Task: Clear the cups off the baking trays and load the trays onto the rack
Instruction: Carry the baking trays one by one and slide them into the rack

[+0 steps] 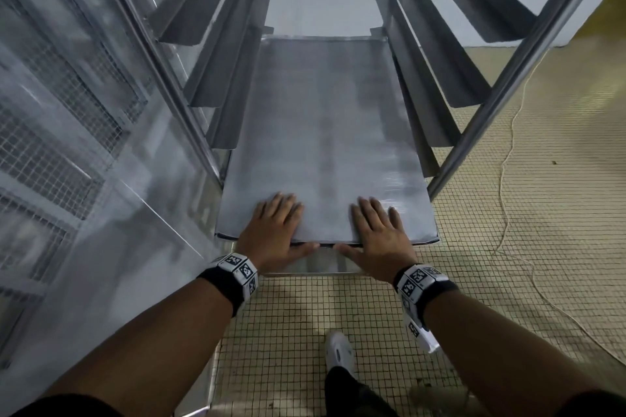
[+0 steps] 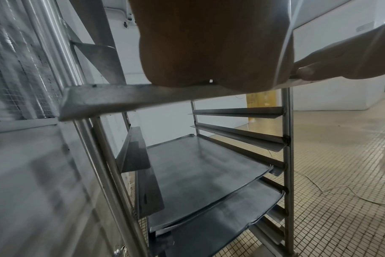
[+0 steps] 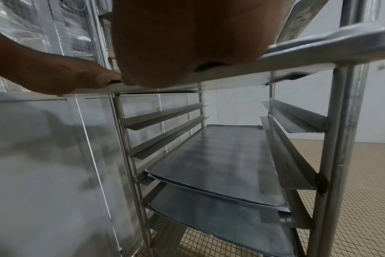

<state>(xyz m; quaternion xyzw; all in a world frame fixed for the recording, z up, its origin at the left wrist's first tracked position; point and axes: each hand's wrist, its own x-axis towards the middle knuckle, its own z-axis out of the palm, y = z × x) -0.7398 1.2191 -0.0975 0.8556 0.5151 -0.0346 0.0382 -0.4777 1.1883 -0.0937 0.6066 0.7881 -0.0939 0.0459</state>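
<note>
A bare grey baking tray point(image 1: 321, 132) lies partway into the steel rack point(image 1: 501, 78), resting between the angled side runners with its near end sticking out. My left hand point(image 1: 274, 230) and right hand point(image 1: 379, 234) lie flat on the tray's near end, fingers straight on top and thumbs along the front rim. In the left wrist view the tray's rim point(image 2: 121, 99) runs under my palm. Two more trays point(image 2: 204, 170) point(image 2: 220, 226) sit on lower runners, and the right wrist view shows them too point(image 3: 226, 160) point(image 3: 220, 231). No cups are in view.
A shiny metal wall with mesh panels point(image 1: 67, 112) stands close on the left of the rack. Small beige floor tiles point(image 1: 559, 247) spread to the right, with a thin white cord point(image 1: 504, 159) lying across them. My white shoe point(image 1: 338, 349) is below the tray.
</note>
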